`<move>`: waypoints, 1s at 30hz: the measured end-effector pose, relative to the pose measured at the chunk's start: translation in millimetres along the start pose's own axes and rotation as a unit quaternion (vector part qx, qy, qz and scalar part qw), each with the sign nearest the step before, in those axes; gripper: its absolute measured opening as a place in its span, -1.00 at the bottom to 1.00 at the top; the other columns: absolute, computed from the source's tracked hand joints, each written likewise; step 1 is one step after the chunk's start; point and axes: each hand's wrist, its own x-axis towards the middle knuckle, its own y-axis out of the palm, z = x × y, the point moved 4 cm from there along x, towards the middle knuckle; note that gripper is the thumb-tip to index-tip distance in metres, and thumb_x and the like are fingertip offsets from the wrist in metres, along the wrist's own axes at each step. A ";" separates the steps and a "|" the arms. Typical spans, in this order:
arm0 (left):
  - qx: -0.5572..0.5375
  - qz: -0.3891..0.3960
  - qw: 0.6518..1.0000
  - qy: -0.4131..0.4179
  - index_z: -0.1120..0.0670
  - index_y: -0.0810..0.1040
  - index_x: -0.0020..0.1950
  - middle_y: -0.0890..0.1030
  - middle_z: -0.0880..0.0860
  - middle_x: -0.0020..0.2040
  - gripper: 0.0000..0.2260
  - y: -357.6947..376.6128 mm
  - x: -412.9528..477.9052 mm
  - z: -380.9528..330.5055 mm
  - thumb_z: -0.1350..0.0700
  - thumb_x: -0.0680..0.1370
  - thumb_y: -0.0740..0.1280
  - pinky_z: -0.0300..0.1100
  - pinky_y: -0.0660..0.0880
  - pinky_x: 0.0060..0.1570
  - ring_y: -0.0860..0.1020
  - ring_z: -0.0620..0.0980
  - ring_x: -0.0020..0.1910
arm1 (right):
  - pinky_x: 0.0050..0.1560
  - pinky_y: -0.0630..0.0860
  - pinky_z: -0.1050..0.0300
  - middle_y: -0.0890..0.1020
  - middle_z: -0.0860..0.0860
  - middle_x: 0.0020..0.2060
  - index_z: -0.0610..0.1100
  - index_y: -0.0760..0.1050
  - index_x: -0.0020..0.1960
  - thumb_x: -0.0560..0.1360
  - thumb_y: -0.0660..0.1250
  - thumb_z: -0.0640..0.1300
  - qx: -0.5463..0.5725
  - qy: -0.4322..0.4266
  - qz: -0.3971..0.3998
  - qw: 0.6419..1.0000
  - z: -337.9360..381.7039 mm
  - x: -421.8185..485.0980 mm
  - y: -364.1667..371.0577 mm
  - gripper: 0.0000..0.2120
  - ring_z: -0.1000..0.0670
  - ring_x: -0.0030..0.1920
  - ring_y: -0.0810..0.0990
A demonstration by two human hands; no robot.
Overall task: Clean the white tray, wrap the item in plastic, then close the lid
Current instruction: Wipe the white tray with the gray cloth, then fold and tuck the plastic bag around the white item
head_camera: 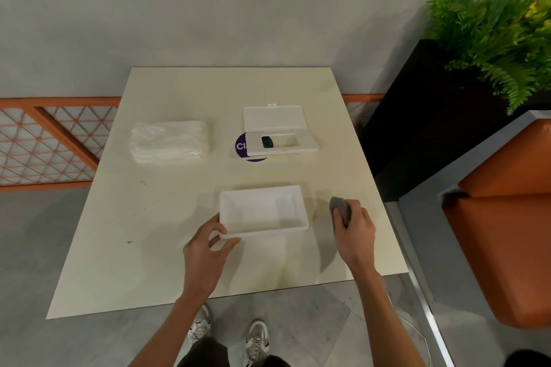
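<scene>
2 hands at 1 white tray

The white tray (223,211) is set open side up on the near half of the beige table (143,232). Its near-left corner is pinched by the left hand (205,246), with the thumb at the near rim and the curled fingers at the left edge. A grey pad (340,209) is gripped by the right hand (356,225), the fingers curled round it. The pad is held just right of the tray, apart from it. Farther back, a white lid (304,147) with its flap raised is laid partly over a purple sticker (241,146). A plastic-wrapped white bundle (170,141) is placed well to its left.
</scene>
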 end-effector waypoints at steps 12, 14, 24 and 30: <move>0.032 0.036 0.999 0.023 -0.10 0.59 0.15 0.60 -0.14 0.36 -0.57 -4.4 -1.9 -0.2 0.13 0.39 0.67 -0.39 0.57 0.14 0.62 -0.36 0.14 | 0.28 0.54 -0.15 0.56 -0.01 0.37 0.08 0.47 0.39 0.62 0.42 -0.01 -0.099 -0.016 0.086 0.991 4.4 -7.7 15.5 -0.64 -0.18 0.27 0.51; 0.017 0.048 0.999 0.013 -0.13 0.59 0.21 0.58 -0.23 0.35 -0.53 -9.4 -2.1 -5.4 0.06 0.38 0.67 -0.41 0.54 0.18 0.60 -0.33 0.20 | 0.32 0.53 -0.18 0.56 0.02 0.37 0.12 0.47 0.38 0.59 0.45 0.05 -0.056 -0.005 0.101 0.993 14.6 -6.1 5.2 -0.62 -0.16 0.29 0.51; -0.009 -0.043 0.999 -0.001 0.00 0.61 0.26 0.68 -0.18 0.16 -0.78 -65.0 29.3 -22.2 -0.02 0.64 0.37 -0.39 0.55 0.12 0.61 -0.29 0.19 | 0.16 0.45 0.10 0.65 0.05 0.18 0.08 0.54 0.27 0.66 0.38 0.03 0.044 -0.082 0.064 0.994 109.9 13.6 16.6 -0.80 -0.06 0.22 0.59; 0.020 -0.116 0.992 -0.053 0.11 0.60 0.24 0.69 -0.02 0.10 -0.81 -103.5 98.0 -13.8 0.07 0.67 0.37 -0.56 0.46 -0.11 0.64 -0.11 0.11 | 0.10 0.48 0.24 0.67 0.05 0.12 0.05 0.55 0.23 0.66 0.38 -0.04 0.076 -0.137 0.125 0.980 194.6 39.7 92.8 -0.84 0.04 0.11 0.65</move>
